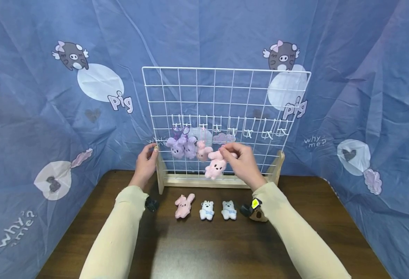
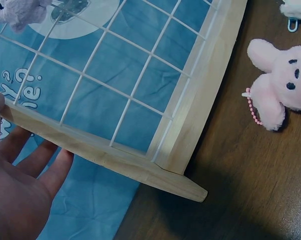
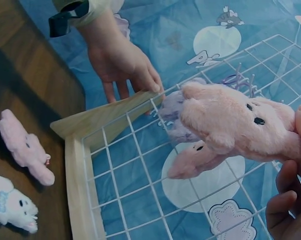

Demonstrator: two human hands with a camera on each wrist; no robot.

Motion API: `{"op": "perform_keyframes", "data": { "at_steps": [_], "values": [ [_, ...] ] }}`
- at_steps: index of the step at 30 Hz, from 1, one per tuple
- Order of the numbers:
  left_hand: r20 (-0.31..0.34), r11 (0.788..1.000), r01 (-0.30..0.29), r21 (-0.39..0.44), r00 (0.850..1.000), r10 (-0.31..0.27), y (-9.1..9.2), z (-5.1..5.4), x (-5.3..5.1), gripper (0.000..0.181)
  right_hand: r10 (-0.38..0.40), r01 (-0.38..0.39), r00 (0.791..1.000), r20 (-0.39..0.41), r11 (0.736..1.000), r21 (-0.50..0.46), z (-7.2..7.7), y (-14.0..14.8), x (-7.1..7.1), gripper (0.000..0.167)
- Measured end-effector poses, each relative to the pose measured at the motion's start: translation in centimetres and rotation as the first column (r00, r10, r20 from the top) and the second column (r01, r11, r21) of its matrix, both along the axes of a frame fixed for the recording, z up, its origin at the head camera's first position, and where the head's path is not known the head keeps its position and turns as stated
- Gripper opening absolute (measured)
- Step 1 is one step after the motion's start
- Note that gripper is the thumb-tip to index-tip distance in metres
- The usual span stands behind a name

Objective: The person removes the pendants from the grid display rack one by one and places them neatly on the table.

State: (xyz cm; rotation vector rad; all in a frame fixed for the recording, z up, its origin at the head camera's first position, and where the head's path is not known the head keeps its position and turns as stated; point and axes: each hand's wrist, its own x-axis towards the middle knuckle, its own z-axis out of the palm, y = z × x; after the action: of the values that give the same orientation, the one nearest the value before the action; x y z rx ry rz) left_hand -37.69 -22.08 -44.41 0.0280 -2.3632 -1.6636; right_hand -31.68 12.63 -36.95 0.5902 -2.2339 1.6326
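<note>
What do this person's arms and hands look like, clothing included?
Long pale cream fabric sleeves reach the wrists. The left hand and right hand are gloveless. Each wrist carries a small black device; a bright yellow patch shows at the right one.

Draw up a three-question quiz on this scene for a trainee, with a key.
1. Multiple choice: what does the right hand hold?
A) a purple plush toy
B) a pink plush bunny
C) a white wire hook

2. True or false: the left hand also holds a plush bunny.

3. Count: how many white plush bears lie on the table?

Key:
1. B.
2. False; it grips the wooden side post of the wire-grid rack.
3. Two.
</note>
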Motion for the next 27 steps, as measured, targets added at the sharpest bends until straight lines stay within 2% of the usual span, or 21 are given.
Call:
{"op": "perform_keyframes", "data": {
  "at_steps": [14,20,27],
  "values": [
    [-0.014,1.000,-0.002,0.007,1.000,0.002,0.1,0.1,-0.3,0.042,-0.013,0.011,0.999,0.036,0.998,0.070,-2.2,2.1,1.5,0.016],
    [0.000,1.000,-0.001,0.009,1.000,0.001,0.1,0.1,-0.2,0.043,-0.012,0.009,0.999,0.041,0.996,0.094,-3.1,3.5,2.4,0.015],
    [-0.002,1.000,-0.009,0.001,1.000,0.009,0.0,-0.1,-0.2,0.042,0.012,-0.013,1.000,0.021,0.997,0.080,-4.7,5.1,3.2,0.011]
  ]
}}
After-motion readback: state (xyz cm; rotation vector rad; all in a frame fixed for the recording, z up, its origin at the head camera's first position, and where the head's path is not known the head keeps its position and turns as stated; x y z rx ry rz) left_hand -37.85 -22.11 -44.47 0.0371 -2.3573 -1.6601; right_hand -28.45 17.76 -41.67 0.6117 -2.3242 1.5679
